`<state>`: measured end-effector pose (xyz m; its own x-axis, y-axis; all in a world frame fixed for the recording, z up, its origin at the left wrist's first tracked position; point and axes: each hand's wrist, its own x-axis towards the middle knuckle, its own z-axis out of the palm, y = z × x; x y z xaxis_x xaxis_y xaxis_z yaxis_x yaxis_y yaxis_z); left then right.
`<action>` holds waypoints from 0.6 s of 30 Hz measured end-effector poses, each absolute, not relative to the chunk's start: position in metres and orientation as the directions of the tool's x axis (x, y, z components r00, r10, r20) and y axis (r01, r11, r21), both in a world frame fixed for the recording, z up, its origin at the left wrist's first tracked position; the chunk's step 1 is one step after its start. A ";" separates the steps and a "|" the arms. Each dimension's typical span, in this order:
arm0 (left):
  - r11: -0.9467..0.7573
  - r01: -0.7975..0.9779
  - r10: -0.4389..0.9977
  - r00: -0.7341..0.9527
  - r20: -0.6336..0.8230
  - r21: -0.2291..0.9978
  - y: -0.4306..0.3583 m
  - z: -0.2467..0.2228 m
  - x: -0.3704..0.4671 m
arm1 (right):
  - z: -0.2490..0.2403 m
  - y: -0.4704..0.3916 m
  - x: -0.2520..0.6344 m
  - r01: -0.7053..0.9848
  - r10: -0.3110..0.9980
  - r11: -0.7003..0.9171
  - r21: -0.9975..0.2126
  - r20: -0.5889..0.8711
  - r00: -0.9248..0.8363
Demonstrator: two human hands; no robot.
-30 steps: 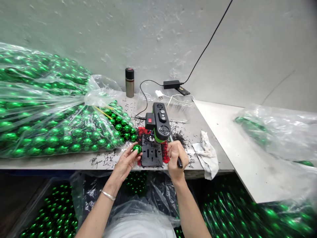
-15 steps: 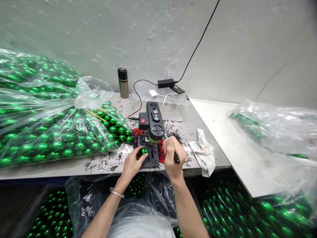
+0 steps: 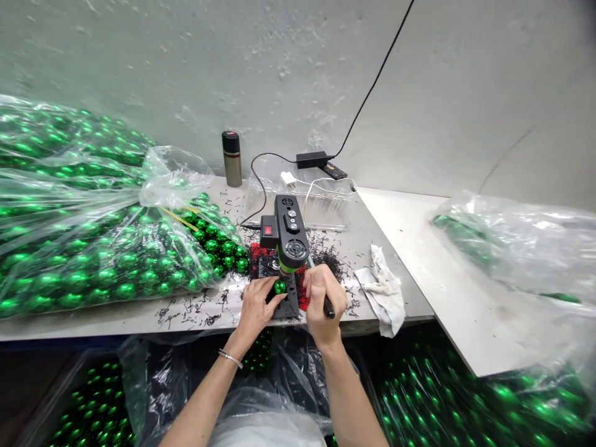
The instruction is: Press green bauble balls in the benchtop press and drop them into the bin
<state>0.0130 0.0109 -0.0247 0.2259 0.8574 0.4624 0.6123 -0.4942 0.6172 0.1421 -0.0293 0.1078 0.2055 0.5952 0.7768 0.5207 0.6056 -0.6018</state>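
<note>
Between thumb and fingers, my left hand (image 3: pixel 257 305) holds a shiny green ball (image 3: pixel 280 286) under the front of a small black bench drill press (image 3: pixel 293 230). The machine's dark base plate (image 3: pixel 289 307) lies below the ball. Wrapped in a fist, my right hand (image 3: pixel 325 302) grips the black-ended lever (image 3: pixel 329 308) on the machine's right side. The machine's head hides whatever touches the top of the ball. Red material (image 3: pixel 303 298) and black shavings (image 3: pixel 328 254) lie around the base.
A clear bag of green balls (image 3: pixel 107 273) fills the table's left. Behind the machine are a flask (image 3: pixel 231 160), a clear plastic tray (image 3: pixel 326 214) and a power adapter (image 3: pixel 311 160). A white rag (image 3: pixel 382 288) hangs over the front edge; another bag (image 3: pixel 521 242) lies right.
My left hand has moved right with the green ball, bringing it beneath the machine's head. My right hand, still on the lever, has shifted slightly left and down.
</note>
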 end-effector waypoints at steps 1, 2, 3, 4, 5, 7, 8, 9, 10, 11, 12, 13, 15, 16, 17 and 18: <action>-0.502 0.597 0.853 0.221 0.473 0.626 0.011 -0.027 0.013 | 0.105 -0.030 0.142 0.520 0.582 0.617 -0.590 0.788 0.202; -0.506 0.586 0.851 0.218 0.478 0.633 0.011 -0.029 0.013 | 0.103 -0.030 0.142 0.521 0.571 0.626 -0.580 0.796 0.200; -0.506 0.581 0.851 0.216 0.479 0.637 0.011 -0.030 0.013 | 0.100 -0.031 0.142 0.524 0.563 0.631 -0.572 0.802 0.199; -0.505 0.580 0.852 0.215 0.478 0.639 0.011 -0.031 0.013 | 0.096 -0.032 0.142 0.528 0.560 0.631 -0.569 0.805 0.198; -0.504 0.580 0.853 0.215 0.476 0.640 0.011 -0.032 0.013 | 0.092 -0.032 0.142 0.533 0.560 0.628 -0.568 0.805 0.198; -0.500 0.586 0.855 0.220 0.469 0.637 0.011 -0.032 0.013 | 0.081 -0.033 0.142 0.542 0.558 0.623 -0.565 0.806 0.199; -0.499 0.589 0.856 0.223 0.466 0.635 0.011 -0.031 0.013 | 0.074 -0.033 0.142 0.546 0.552 0.624 -0.559 0.810 0.197; -0.499 0.592 0.856 0.226 0.465 0.633 0.010 -0.031 0.013 | 0.067 -0.033 0.142 0.551 0.541 0.630 -0.547 0.818 0.193; -0.499 0.594 0.857 0.227 0.463 0.631 0.010 -0.031 0.013 | 0.059 -0.033 0.143 0.557 0.527 0.638 -0.531 0.829 0.187; -0.498 0.595 0.857 0.226 0.463 0.631 0.010 -0.030 0.013 | 0.050 -0.032 0.143 0.567 0.509 0.646 -0.512 0.842 0.180; -0.497 0.596 0.857 0.224 0.464 0.631 0.010 -0.030 0.014 | 0.042 -0.031 0.143 0.579 0.494 0.648 -0.494 0.852 0.174; -0.495 0.597 0.858 0.219 0.465 0.631 0.010 -0.030 0.014 | 0.035 -0.030 0.144 0.593 0.481 0.646 -0.480 0.860 0.172; -0.495 0.597 0.856 0.214 0.470 0.631 0.010 -0.030 0.014 | 0.024 -0.028 0.145 0.613 0.471 0.634 -0.471 0.864 0.177; -0.500 0.594 0.854 0.214 0.475 0.630 0.010 -0.030 0.014 | 0.020 -0.028 0.145 0.619 0.469 0.628 -0.471 0.864 0.182; -0.506 0.590 0.850 0.214 0.482 0.629 0.010 -0.031 0.014 | 0.017 -0.027 0.146 0.623 0.468 0.624 -0.473 0.864 0.187; -0.511 0.585 0.846 0.214 0.489 0.629 0.010 -0.031 0.014 | 0.015 -0.027 0.146 0.626 0.469 0.619 -0.475 0.862 0.191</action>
